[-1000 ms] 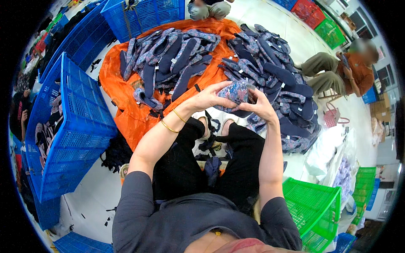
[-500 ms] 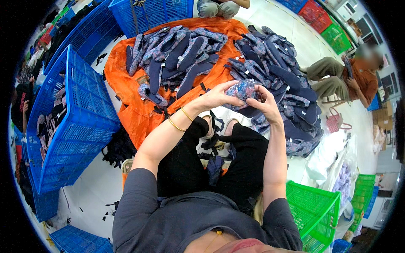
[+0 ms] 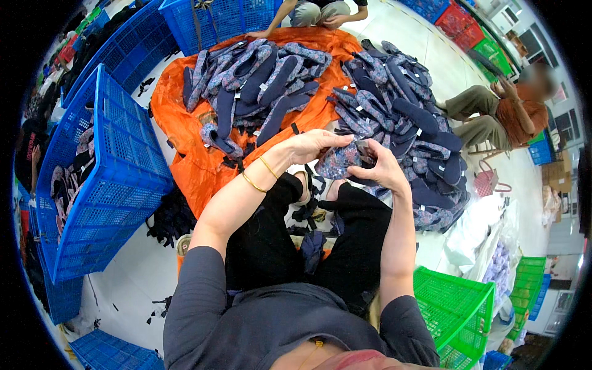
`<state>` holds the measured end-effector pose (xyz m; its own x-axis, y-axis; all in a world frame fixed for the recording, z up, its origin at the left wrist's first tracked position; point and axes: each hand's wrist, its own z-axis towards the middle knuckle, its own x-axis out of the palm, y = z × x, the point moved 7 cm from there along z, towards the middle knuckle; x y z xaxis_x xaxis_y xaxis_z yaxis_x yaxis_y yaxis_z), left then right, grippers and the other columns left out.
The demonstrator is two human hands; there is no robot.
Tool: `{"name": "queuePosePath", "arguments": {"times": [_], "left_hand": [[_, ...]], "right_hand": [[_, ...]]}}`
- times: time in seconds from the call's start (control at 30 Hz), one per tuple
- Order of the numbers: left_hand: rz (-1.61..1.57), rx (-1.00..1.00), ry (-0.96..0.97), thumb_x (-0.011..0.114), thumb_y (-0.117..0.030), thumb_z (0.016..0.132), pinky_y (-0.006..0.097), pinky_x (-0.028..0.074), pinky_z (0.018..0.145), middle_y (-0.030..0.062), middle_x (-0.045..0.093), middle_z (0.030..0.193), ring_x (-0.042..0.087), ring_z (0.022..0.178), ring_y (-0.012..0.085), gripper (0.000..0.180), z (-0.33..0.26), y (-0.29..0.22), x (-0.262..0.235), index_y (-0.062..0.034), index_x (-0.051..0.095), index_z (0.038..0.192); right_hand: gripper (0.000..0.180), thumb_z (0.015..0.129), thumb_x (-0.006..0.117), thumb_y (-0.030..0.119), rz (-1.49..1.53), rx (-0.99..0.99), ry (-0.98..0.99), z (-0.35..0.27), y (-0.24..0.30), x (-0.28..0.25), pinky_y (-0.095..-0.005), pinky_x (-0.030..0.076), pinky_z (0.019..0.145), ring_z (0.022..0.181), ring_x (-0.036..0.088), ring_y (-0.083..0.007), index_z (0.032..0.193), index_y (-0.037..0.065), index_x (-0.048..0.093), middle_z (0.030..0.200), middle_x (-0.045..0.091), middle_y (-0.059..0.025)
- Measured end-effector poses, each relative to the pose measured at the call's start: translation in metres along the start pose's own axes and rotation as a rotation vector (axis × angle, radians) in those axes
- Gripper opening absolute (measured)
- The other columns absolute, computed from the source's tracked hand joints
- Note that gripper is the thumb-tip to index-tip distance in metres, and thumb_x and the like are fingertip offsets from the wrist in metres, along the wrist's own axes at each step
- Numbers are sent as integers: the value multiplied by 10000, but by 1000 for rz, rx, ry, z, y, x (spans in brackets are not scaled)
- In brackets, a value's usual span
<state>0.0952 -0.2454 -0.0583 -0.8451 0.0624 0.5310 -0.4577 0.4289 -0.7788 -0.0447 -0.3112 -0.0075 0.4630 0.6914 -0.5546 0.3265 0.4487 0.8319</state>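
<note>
Between my two hands is a floral slipper (image 3: 337, 161), blue-grey with small pink marks. My left hand (image 3: 311, 147) grips its upper left side, thumb and fingers pinched at the edge. On the other side my right hand (image 3: 383, 165) holds it, thumb below and fingers at the opening. Part of the slipper is covered by my fingers. Beyond it lies a heap of matching slippers (image 3: 425, 114) with dark navy soles, and a second heap of slippers (image 3: 250, 80) rests on an orange sheet (image 3: 179, 123).
Blue crates (image 3: 132, 160) stand at the left, one holding slippers. A green crate (image 3: 453, 302) is by my right elbow. One person (image 3: 320, 12) crouches at the far edge of the sheet; another person (image 3: 518, 117) sits at right. Dark scraps (image 3: 174, 216) litter the floor.
The slipper has turned and come slightly lower and left in my hands. The crouching person now reaches an arm toward the sheet. The seated person has raised their hands with a dark item.
</note>
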Motion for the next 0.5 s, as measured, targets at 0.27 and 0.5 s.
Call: {"name": "queuePosePath", "arguments": {"times": [0.27,0.5], "left_hand": [[-20,-96,-48,667,-251,893,296,468,822,57,673,1019,597,896,142,351,4,8,-3,-1,649,1139],[-41,-9,-34,685,-176,868,285,481,819,74,683,993,613,890,137,279,3,6,-2,26,675,1060]], "right_hand": [[566,639,846,304,-11,71,75,-1,5,5,-286,473,735,783,588,-144,1055,10,600,849,641,-64],[630,630,853,307,60,113,68,2,-3,15,-290,469,788,856,588,-153,1110,1,583,923,639,-78]]}}
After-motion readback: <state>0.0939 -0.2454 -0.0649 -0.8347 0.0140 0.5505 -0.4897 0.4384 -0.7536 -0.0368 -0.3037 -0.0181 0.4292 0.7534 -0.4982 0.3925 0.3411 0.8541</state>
